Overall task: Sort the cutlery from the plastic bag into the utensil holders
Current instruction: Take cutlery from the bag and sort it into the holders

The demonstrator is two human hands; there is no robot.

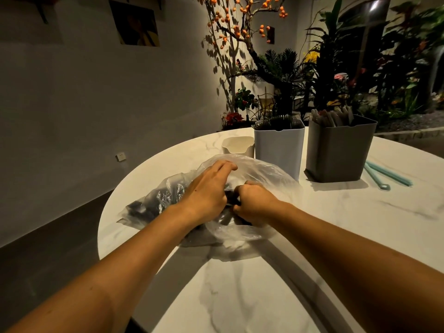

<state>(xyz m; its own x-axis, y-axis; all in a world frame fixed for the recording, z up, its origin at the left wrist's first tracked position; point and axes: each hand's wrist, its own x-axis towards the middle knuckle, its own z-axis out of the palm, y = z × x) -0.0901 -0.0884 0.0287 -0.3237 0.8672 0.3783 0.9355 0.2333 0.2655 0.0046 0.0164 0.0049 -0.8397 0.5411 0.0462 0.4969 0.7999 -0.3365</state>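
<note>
On the near part of the round marble table, 2 bare forearms reach forward to a clear plastic bag that lies crumpled on the table top. Inside the bag, dark cutlery shows through the film, mostly at its left end; the single pieces are too blurred to name. Over the bag's top, the left hand lies with its fingers stretched out and close together, resting on the plastic. Just beside it, the right hand has its fingers curled tight and it grips the bag at its opening; if some cutlery is also inside this grip, I cannot tell. Behind the bag stand 3 holders: a small cream holder at the left, a taller white holder with dark utensils in it, and a grey holder at the right with pale utensils in it. Right of the grey holder, 2 light blue sticks lie flat on the table. Farther back, plants and a branch with orange fruits stand by the wall.
</note>
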